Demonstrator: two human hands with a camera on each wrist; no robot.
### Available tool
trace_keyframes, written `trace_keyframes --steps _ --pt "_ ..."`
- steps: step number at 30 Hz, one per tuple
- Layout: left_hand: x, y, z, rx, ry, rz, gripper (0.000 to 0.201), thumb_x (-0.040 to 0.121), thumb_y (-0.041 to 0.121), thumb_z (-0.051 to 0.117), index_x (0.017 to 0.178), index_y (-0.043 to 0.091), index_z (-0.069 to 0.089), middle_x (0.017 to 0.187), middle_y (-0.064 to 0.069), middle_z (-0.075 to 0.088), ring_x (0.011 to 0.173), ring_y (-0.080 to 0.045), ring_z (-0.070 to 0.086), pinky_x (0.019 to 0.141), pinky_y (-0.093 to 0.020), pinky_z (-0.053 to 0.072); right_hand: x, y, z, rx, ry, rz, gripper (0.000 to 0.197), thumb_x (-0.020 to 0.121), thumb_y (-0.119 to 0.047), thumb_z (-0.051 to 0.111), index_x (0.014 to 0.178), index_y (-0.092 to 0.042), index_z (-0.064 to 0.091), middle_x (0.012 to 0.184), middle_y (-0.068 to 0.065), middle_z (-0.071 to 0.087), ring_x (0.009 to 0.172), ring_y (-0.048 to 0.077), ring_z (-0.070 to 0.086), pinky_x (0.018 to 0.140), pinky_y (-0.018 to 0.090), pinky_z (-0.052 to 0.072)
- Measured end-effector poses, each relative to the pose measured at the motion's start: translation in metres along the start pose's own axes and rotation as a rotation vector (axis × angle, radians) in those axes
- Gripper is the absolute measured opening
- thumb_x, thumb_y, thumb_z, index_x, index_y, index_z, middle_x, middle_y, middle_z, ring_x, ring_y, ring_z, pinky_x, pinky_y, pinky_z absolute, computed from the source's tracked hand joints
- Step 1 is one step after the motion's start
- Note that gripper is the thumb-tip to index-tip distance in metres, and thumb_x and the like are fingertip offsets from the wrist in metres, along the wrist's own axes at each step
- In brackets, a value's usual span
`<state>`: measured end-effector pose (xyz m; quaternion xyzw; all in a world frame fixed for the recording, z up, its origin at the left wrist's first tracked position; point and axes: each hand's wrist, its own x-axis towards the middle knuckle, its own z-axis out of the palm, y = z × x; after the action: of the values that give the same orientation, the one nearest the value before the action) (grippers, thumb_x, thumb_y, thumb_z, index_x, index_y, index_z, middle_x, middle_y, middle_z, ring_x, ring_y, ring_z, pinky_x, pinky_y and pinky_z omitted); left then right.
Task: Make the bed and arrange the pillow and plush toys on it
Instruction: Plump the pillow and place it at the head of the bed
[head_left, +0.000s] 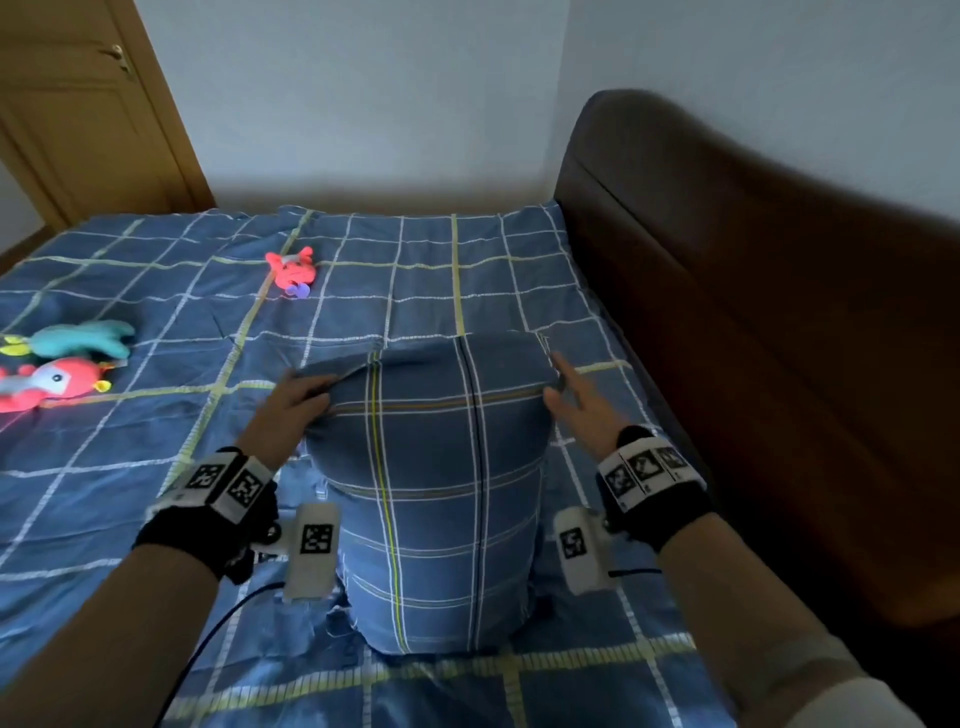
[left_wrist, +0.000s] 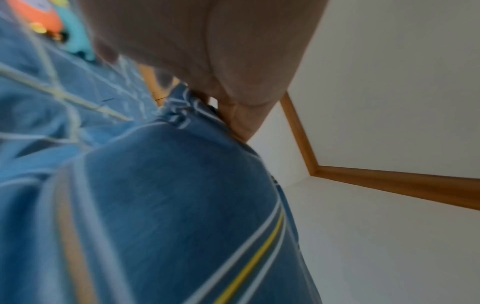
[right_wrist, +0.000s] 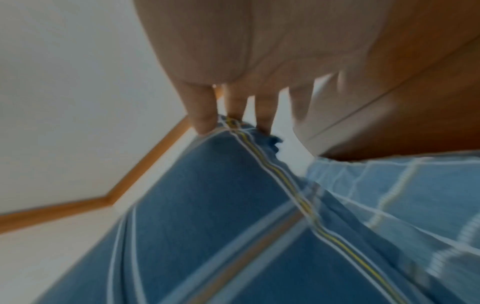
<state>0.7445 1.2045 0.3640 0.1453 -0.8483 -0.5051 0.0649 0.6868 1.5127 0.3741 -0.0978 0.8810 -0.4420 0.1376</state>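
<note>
A blue plaid pillow (head_left: 436, 493) stands on end on the blue plaid bedcover (head_left: 130, 467), close to the headboard. My left hand (head_left: 301, 397) grips its upper left corner, fingers curled over the fabric; the left wrist view shows bunched pillow (left_wrist: 168, 205) cloth pinched under that hand (left_wrist: 233, 115). My right hand (head_left: 569, 389) pinches the upper right corner between thumb and nearly straight fingers (right_wrist: 202, 119), on the pillow (right_wrist: 207, 205) seam. Three plush toys lie on the cover: a red one (head_left: 292, 270) far off, a teal one (head_left: 78, 338) and a pink one (head_left: 47, 382) at the left.
A brown padded headboard (head_left: 753, 312) runs along the right side of the bed. A wooden door (head_left: 78, 114) stands at the far left beyond the bed's foot. Pale walls close the far side.
</note>
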Motion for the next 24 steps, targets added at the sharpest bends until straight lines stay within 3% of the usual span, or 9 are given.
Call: trace_keyframes --steps 2,4,6,9,12,15,18,21,24 --pt "-0.012 -0.001 0.011 -0.166 -0.061 -0.080 0.040 0.098 0.007 0.036 0.137 0.011 0.041 0.126 -0.010 0.046 0.131 -0.031 0.040 0.105 -0.038 0.034 0.001 0.014 0.018 0.119 -0.140 -0.012 0.066 0.096 -0.034 0.043 0.148 -0.031 0.003 0.152 -0.006 0.018 0.144 0.021 0.018 0.119 0.040 0.017" --pt "-0.021 -0.001 0.026 -0.236 -0.068 -0.177 0.040 0.100 0.013 0.033 0.140 0.011 0.037 0.133 -0.007 0.045 0.132 -0.025 0.039 0.110 -0.041 0.029 -0.002 0.019 0.035 0.124 -0.185 0.054 0.063 0.096 -0.036 0.041 0.148 -0.029 0.007 0.152 -0.001 0.028 0.139 0.024 0.031 0.115 0.040 0.028" --pt "-0.024 -0.010 0.040 -0.389 -0.046 -0.248 0.037 0.100 0.016 0.033 0.134 0.012 0.044 0.120 -0.007 0.058 0.127 -0.025 0.048 0.103 -0.038 0.038 -0.004 0.018 0.045 0.158 -0.199 0.092 0.057 0.096 -0.038 0.039 0.147 -0.027 0.016 0.150 0.001 0.034 0.136 0.024 0.035 0.112 0.035 0.031" --pt "-0.022 -0.009 0.047 -0.634 -0.012 -0.335 0.031 0.098 0.029 0.039 0.122 0.019 0.055 0.091 0.001 0.072 0.083 -0.012 0.066 0.074 -0.026 0.050 0.001 0.010 0.043 0.226 -0.227 0.061 0.051 0.098 -0.033 0.035 0.146 -0.023 0.022 0.149 0.002 0.035 0.138 0.023 0.032 0.111 0.032 0.029" --pt "-0.012 -0.010 0.037 -0.677 -0.010 -0.241 0.036 0.099 0.017 0.034 0.133 0.018 0.044 0.104 0.008 0.063 0.089 -0.004 0.056 0.078 -0.021 0.044 0.006 0.010 0.031 0.369 -0.174 0.033 0.050 0.099 -0.029 0.034 0.146 -0.020 0.022 0.147 -0.003 0.033 0.139 0.019 0.029 0.115 0.035 0.026" --pt "-0.015 -0.011 0.041 -0.657 -0.056 -0.235 0.034 0.099 0.017 0.034 0.128 0.014 0.051 0.102 0.003 0.068 0.104 -0.016 0.058 0.085 -0.025 0.045 0.002 0.008 0.036 0.373 -0.131 0.049 0.044 0.099 -0.024 0.035 0.142 -0.012 0.034 0.141 0.003 0.042 0.135 0.020 0.034 0.113 0.032 0.028" --pt "-0.017 -0.010 0.050 -0.567 -0.129 -0.295 0.029 0.099 0.026 0.035 0.110 0.018 0.061 0.084 0.006 0.072 0.084 -0.010 0.064 0.078 -0.024 0.047 -0.002 0.008 0.046 0.331 -0.125 0.062 0.040 0.099 -0.022 0.036 0.137 -0.009 0.041 0.134 0.005 0.049 0.131 0.021 0.040 0.103 0.025 0.032" --pt "-0.006 -0.015 0.030 -0.583 -0.084 -0.259 0.028 0.099 0.013 0.033 0.108 0.021 0.057 0.078 0.020 0.071 0.081 -0.004 0.060 0.067 -0.012 0.051 -0.002 0.010 0.031 0.373 -0.126 0.046 0.041 0.099 -0.022 0.037 0.139 -0.011 0.039 0.129 0.000 0.048 0.122 0.013 0.042 0.098 0.023 0.034" --pt "-0.004 -0.026 0.037 -0.606 -0.082 -0.284 0.024 0.097 0.023 0.040 0.093 0.016 0.063 0.094 0.005 0.073 0.082 -0.012 0.068 0.077 -0.024 0.050 -0.004 0.007 0.044 0.189 -0.154 0.030 0.037 0.099 -0.022 0.039 0.132 -0.009 0.047 0.123 0.000 0.053 0.117 0.014 0.046 0.097 0.021 0.035"
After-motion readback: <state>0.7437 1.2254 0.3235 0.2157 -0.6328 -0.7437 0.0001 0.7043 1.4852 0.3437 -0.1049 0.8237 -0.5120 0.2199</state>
